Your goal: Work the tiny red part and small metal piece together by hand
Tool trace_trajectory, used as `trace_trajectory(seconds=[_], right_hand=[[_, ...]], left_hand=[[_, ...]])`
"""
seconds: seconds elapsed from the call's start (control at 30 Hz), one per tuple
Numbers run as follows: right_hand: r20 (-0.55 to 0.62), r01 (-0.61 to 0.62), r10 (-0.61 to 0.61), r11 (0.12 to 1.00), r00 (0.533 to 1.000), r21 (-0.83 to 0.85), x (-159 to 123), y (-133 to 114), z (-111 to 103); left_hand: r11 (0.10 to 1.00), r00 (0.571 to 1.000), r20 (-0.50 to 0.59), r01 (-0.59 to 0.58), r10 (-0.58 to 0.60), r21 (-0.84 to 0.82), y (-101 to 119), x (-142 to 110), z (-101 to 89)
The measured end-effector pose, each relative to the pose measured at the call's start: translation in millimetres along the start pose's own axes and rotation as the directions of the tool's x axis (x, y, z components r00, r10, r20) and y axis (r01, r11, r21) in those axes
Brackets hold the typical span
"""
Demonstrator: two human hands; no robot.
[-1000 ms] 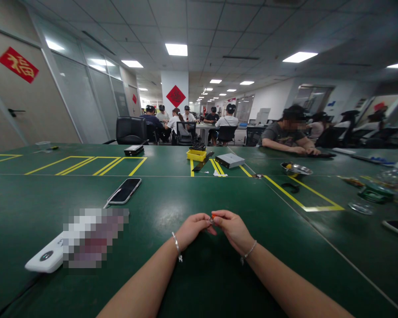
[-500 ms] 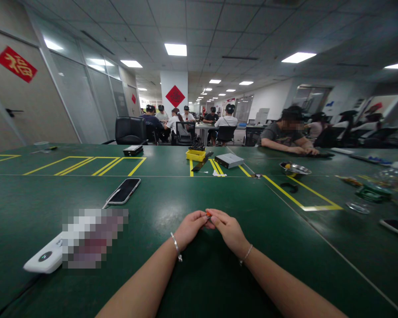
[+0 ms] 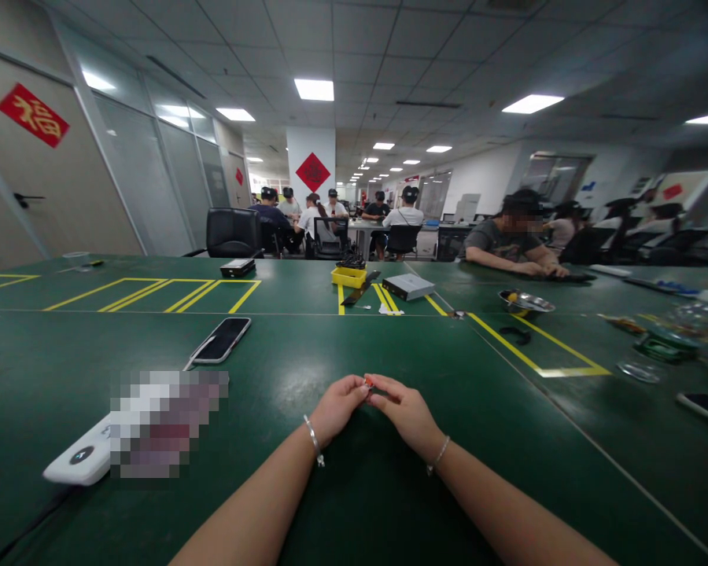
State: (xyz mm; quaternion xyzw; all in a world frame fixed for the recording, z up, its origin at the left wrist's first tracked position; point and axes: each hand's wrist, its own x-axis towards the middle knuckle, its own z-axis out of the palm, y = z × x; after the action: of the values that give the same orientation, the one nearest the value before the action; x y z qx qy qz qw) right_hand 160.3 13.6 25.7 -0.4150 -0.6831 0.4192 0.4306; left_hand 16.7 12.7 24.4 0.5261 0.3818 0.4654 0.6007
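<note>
A tiny orange-red piece sits between my fingertips, just above the green table; it is too small and too covered to name. My left hand pinches it from the left, with the thumb on top. From the other side, my right hand touches it with its curled fingers, the thumb a little lower. The fingertips of both hands meet around the piece. Each wrist wears a thin silvery bracelet.
To the left lie a phone and a white device with a cable. Farther off stand a yellow bin, a grey box and a metal bowl. Plastic containers are at right. Another person sits across the table.
My right thumb has shifted slightly down and away from the left fingertips, showing more of the orange-red piece. The arms stay in place.
</note>
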Motion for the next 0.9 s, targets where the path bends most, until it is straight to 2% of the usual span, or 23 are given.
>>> trace_trajectory(seconds=[0.1,0.23,0.3,0.53,0.77,0.9], right_hand=[[-0.047,0.045,-0.048,0.996,0.998,-0.072,-2,3,5],[-0.121,0.118,-0.165,0.937,0.979,-0.328,-5,-1,9],[-0.126,0.133,-0.198,0.908,0.972,-0.398,-6,-5,8],[-0.107,0.209,-0.287,0.865,0.952,-0.455,-7,-9,1],[-0.089,0.196,-0.280,0.833,0.956,-0.517,-7,-10,-1],[-0.103,0.178,-0.280,0.812,0.954,-0.556,0,-9,-16]], left_hand=[[0.997,0.998,0.052,0.039,-0.035,-0.064,1,0,1.3],[0.994,0.996,0.079,0.052,-0.045,-0.091,3,0,3.1],[0.996,0.994,0.097,0.050,-0.043,-0.073,3,0,2.9],[1.000,0.990,0.141,0.024,-0.026,0.010,-1,2,-2.4],[0.998,0.989,0.148,-0.008,-0.001,0.059,-3,2,-4.1],[0.998,0.986,0.159,0.030,-0.038,0.050,-1,1,-4.1]])
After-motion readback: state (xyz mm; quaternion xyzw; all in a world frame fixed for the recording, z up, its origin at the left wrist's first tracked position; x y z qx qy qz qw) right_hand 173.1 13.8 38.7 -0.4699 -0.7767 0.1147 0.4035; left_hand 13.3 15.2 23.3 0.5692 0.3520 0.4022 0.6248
